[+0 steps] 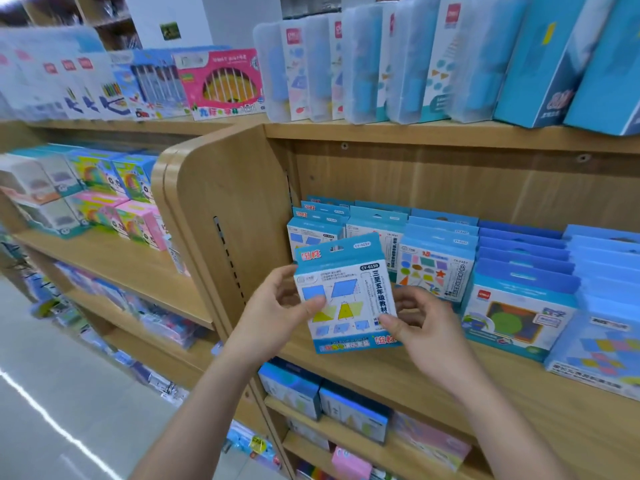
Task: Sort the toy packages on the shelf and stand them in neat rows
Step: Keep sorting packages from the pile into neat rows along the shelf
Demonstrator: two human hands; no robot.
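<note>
I hold a blue-and-white toy package (346,292) printed with blue and yellow shapes in front of the middle wooden shelf (398,375). My left hand (277,306) grips its left edge, thumb on the front. Its lower right corner is pinched by my right hand (419,320). The package is tilted slightly left and lifted off the shelf. Behind it stands a row of matching packages (313,223) against the shelf's left wall. Beside these stand further rows: white-fronted packs (377,230), packs with coloured shapes (433,268) and blue boxes (516,306).
A rounded wooden side panel (221,202) divides this shelf from the left unit with pink and green boxes (114,202). Clear plastic cases (363,64) and blue boxes (554,64) line the top shelf. More boxes (325,400) fill the shelf below. Grey floor (52,393) lies left.
</note>
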